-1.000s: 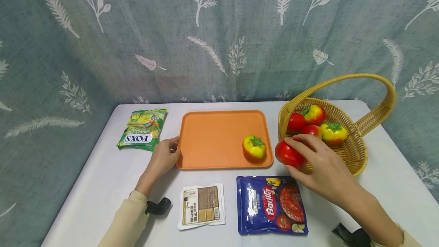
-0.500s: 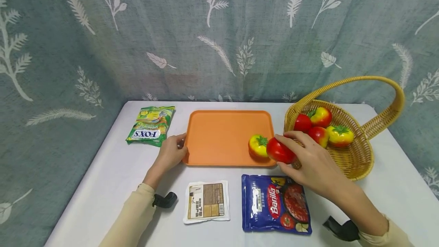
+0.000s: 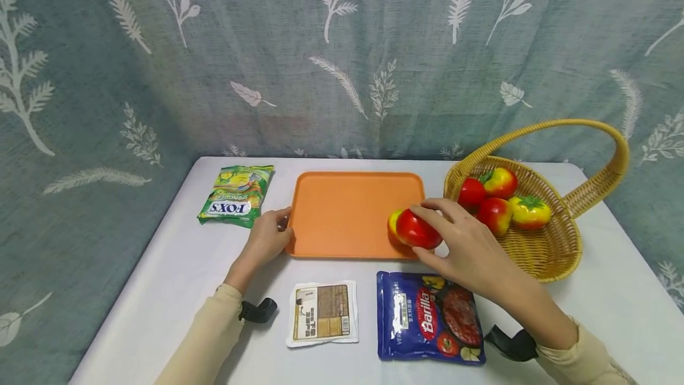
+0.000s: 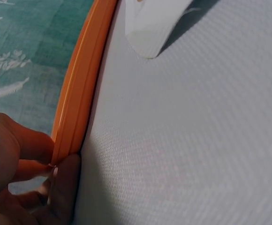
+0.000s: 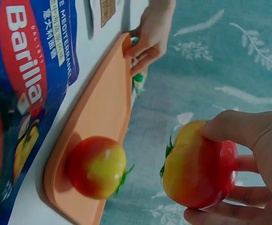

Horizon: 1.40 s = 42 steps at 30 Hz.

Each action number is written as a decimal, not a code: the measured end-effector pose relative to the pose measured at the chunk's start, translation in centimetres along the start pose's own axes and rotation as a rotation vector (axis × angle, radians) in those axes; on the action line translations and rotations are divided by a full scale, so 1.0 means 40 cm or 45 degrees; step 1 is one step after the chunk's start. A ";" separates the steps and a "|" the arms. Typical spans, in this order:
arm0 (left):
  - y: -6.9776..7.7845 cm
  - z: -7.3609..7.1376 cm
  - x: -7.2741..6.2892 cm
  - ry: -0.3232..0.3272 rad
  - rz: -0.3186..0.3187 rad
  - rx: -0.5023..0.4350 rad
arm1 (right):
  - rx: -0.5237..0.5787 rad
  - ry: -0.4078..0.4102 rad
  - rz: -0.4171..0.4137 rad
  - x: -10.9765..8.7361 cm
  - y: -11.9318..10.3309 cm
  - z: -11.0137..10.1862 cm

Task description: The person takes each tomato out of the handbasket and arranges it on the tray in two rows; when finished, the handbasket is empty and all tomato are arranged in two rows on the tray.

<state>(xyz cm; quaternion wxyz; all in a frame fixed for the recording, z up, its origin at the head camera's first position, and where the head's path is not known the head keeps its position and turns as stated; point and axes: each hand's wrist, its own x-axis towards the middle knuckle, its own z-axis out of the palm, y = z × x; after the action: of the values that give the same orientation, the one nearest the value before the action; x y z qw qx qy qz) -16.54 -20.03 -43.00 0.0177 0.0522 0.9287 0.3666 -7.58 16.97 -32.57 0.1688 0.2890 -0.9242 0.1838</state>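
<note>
My right hand point(image 3: 470, 248) grips a red and yellow tomato point(image 3: 418, 229) between thumb and fingers, above the right end of the orange tray point(image 3: 342, 212). In the right wrist view the held tomato point(image 5: 197, 168) shows its green leaves and hangs apart from a second tomato point(image 5: 97, 167), which sits on the tray. From the head view the held one partly hides that second one. My left hand point(image 3: 265, 236) pinches the tray's left edge; its thumb and fingers meet at the orange rim point(image 4: 72, 112) in the left wrist view.
A wicker basket point(image 3: 550, 254) with a tall handle and several tomatoes stands right of the tray. Nearer me lie a blue Barilla pouch point(image 3: 401, 319) and a white-and-brown packet point(image 3: 323, 314). A green Fox's bag point(image 3: 235, 195) lies at the far left. Patterned cloth point(image 3: 299, 88) hangs behind.
My right hand has carried the tomato leftward from the basket's edge to over the tray's right end. The left hand stays at the tray's edge. The head view has shifted slightly.
</note>
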 end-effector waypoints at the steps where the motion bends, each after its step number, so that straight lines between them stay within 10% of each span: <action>1: 0.001 0.000 0.000 -0.005 -0.001 -0.001 | 0.005 0.002 -0.006 0.003 -0.001 0.004; 42: -0.001 -0.002 0.006 -0.019 -0.012 -0.012 | 0.076 -0.148 -0.123 0.167 -0.041 0.168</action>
<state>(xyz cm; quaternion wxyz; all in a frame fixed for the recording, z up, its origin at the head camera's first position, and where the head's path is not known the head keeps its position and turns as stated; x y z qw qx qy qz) -16.80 -20.06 -42.97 0.0268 0.0504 0.9271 0.3705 -13.15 9.62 -35.25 0.1146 0.3482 -0.9116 0.1857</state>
